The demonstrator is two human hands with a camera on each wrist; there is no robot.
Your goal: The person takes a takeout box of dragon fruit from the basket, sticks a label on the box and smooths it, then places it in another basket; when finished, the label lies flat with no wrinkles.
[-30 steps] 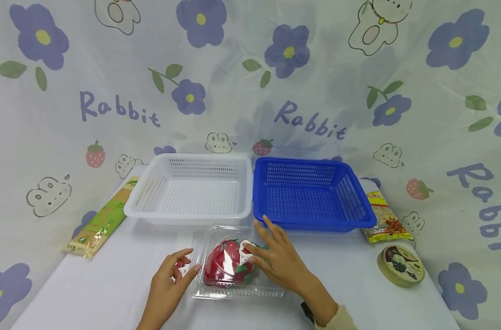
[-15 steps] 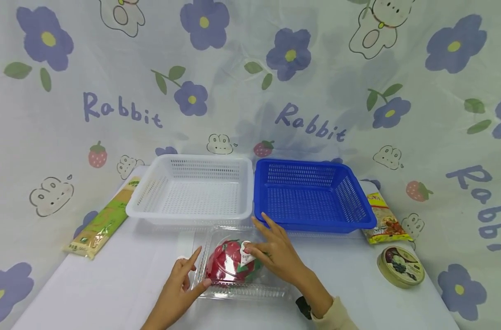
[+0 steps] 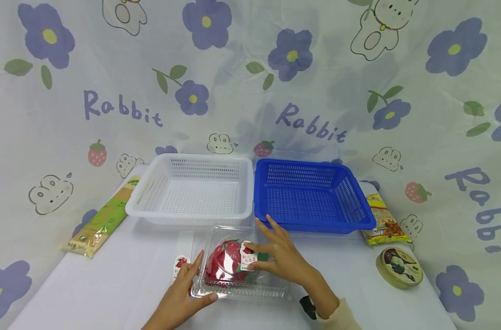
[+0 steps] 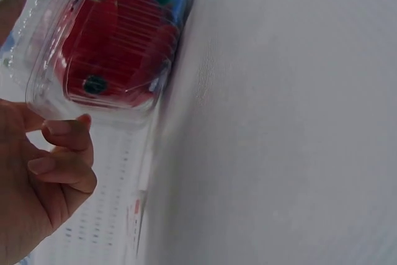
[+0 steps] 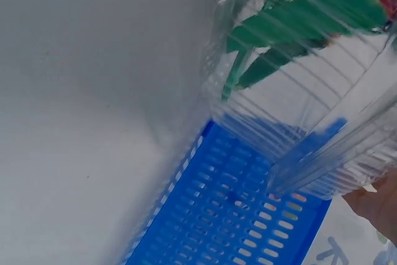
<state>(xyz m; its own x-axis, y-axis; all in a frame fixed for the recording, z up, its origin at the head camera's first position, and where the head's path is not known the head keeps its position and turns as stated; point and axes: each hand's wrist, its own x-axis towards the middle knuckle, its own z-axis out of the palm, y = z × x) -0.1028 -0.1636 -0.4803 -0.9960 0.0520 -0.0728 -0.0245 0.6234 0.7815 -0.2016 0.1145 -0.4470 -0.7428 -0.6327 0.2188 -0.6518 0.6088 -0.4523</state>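
A clear plastic clamshell box (image 3: pixel 271 292) lies closed on the white table, with a red dragon fruit (image 3: pixel 223 265) with green tips inside it. My left hand (image 3: pixel 180 293) holds the box's front left corner, index finger along its left side and thumb at its front edge. Two curled fingers show below the box (image 4: pixel 46 94) in the left wrist view. Spread fingers of my right hand (image 3: pixel 289 259) touch a small white label (image 3: pixel 246 256) with a fruit picture on the lid. In the right wrist view the box (image 5: pixel 304 91) mostly hides that hand.
A white basket (image 3: pixel 149 213) and a blue basket (image 3: pixel 312 225) stand side by side behind the box. A second label (image 3: pixel 180 263) lies left of it. A green-and-tan packet (image 3: pixel 104 222) lies far left; a yellow food bag (image 3: pixel 384 222) and a round tin (image 3: pixel 399 268) are at right.
My left hand has moved right, from beside the box onto its front left corner. The tilted label now lies straight on the lid, with my right fingers still on it.
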